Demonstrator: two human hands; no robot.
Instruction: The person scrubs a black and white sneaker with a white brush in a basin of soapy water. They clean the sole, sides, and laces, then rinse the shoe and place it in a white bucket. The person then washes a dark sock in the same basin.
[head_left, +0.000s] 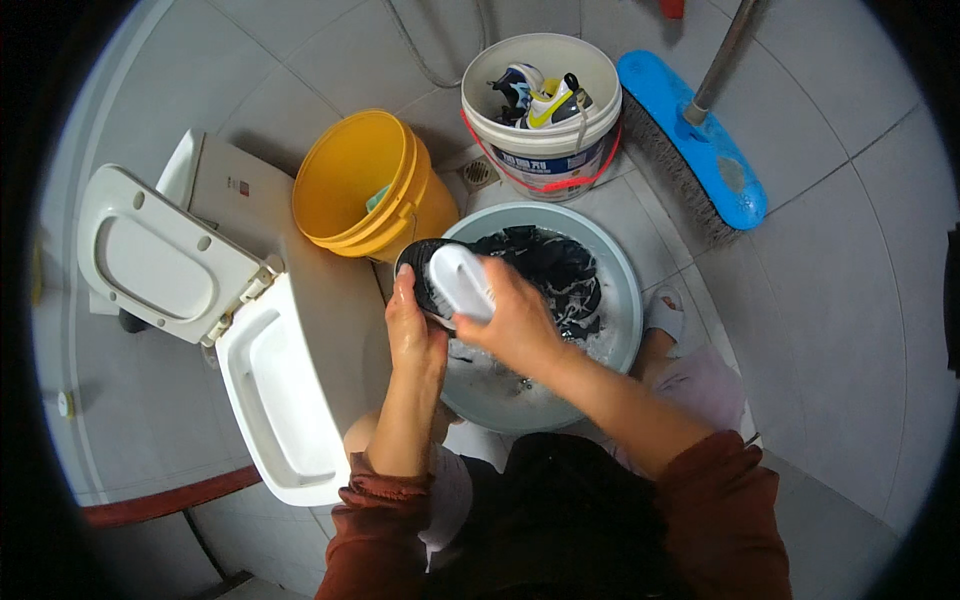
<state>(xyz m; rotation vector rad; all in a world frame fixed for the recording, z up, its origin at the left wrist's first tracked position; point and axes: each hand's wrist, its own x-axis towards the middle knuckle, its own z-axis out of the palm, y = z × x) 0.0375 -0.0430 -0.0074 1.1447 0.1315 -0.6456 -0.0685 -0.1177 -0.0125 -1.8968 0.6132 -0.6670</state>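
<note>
My left hand (414, 330) grips a black shoe (421, 259) from its left side, above the rim of a grey-blue basin (631, 300). In my right hand (517, 319) is a white scrubbing brush (459, 279), its bristles against the shoe. The brush and my fingers hide much of the shoe. Inside the basin, dark soaked items (559, 262) lie in sudsy water; whether they are shoes or cloth I cannot tell.
A yellow bucket (435, 202) holding a small green item stands behind the basin on the left. A white bucket (541, 157) with sneakers (555, 105) is behind it. A blue broom head (694, 142) leans at the right. An open-lidded toilet (277, 397) is at left, near a floor drain (478, 173).
</note>
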